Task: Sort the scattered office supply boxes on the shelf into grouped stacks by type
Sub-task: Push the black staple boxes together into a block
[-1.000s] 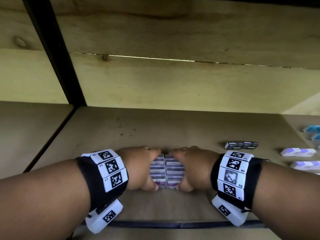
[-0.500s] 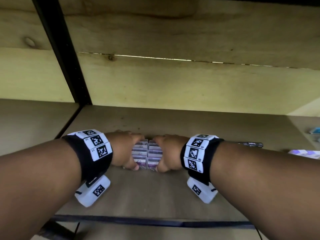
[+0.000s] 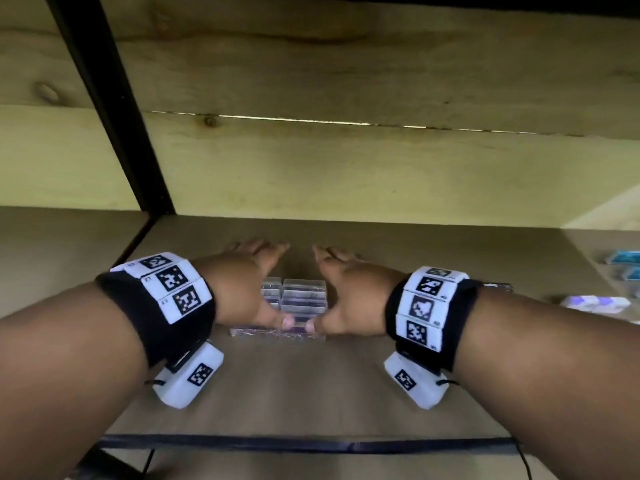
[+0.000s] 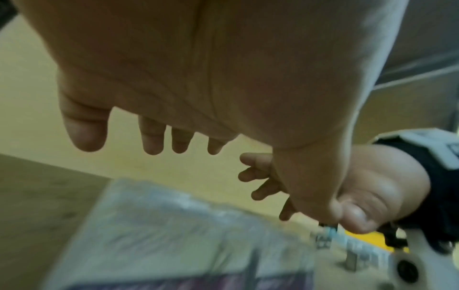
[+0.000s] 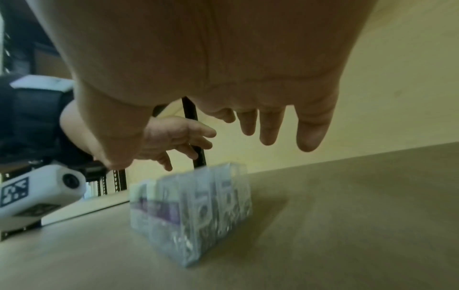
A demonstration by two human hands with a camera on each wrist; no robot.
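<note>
Clear plastic boxes point(image 3: 298, 303) with purple labels stand packed in a two-column block on the wooden shelf point(image 3: 311, 382), and everything else is placed from that block. In the head view the left hand point(image 3: 249, 282) hangs just left of the block and the right hand point(image 3: 346, 289) just right of it, both with fingers stretched forward and spread wide, thumbs low near the block's front edge; whether the thumbs touch it I cannot tell. Well to the right of the block lie white-and-purple boxes point(image 3: 595, 303) and, behind them, blue boxes point(image 3: 623, 258). In the left wrist view the left hand point(image 4: 198, 78) is above the blurred block point(image 4: 161, 235), fingers point(image 4: 152, 137) straight, holding nothing. In the right wrist view the right hand point(image 5: 211, 68) hovers above the block point(image 5: 193, 212), fingers point(image 5: 270, 127) extended and apart, with the left hand point(image 5: 174, 137) beyond the block.
</note>
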